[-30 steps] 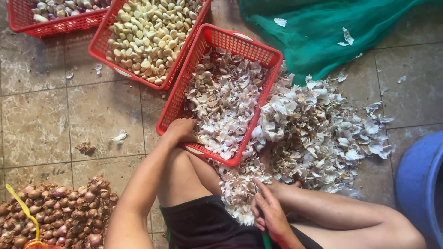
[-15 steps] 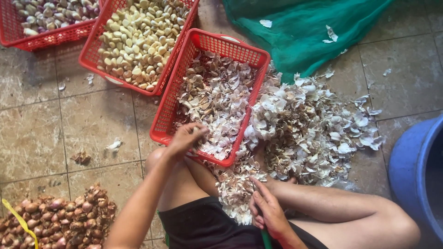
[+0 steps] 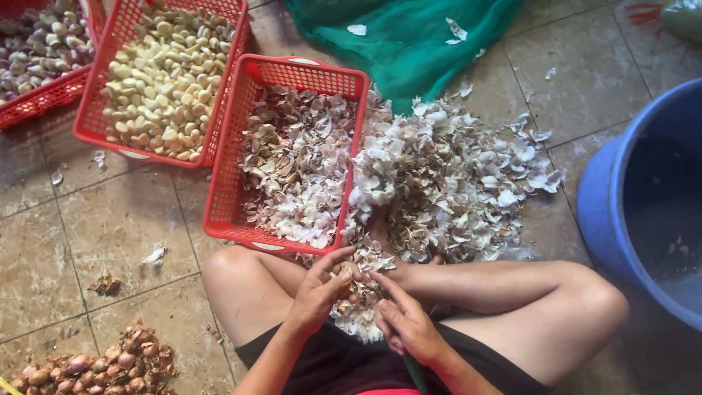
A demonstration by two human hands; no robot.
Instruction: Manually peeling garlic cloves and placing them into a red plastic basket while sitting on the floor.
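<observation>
Your left hand (image 3: 316,292) pinches a garlic clove (image 3: 346,274), right hand (image 3: 404,322) curled on a green-handled knife (image 3: 415,371); honestly, peel away from your fingers, over the skins (image 3: 439,183).

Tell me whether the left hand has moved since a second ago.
Yes. The left hand has drawn back from the near rim of the red basket of peels, towards the lap, and now meets the right hand.

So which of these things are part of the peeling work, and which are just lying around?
In use: left hand, right hand, red plastic basket of papery skins, red basket of peeled cloves, loose skin heap.

Lying about: green net, blue plastic tub.
</observation>
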